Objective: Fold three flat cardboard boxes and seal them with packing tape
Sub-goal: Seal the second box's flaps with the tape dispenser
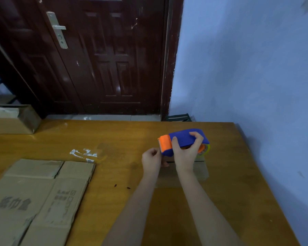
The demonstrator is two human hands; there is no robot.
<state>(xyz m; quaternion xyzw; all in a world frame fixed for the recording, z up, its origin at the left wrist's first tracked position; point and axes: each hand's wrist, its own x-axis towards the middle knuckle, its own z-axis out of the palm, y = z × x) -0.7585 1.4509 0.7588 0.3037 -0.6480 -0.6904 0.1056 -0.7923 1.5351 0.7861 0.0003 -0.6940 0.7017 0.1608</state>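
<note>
My right hand [185, 151] grips a blue and orange tape dispenser [182, 139] above a small folded cardboard box [169, 176] on the wooden table [114, 139]. My left hand [152, 159] is beside the dispenser's orange end, fingers curled and pinching at the tape end there; the tape itself is too thin to see clearly. My forearms hide much of the small box. Flat cardboard boxes [37, 197] with printed characters lie at the table's front left.
A taped cardboard box [14, 119] stands at the table's far left edge. White tape residue [84, 154] marks the tabletop. A dark wooden door [96, 55] is behind the table, a blue wall [247, 68] along its right side.
</note>
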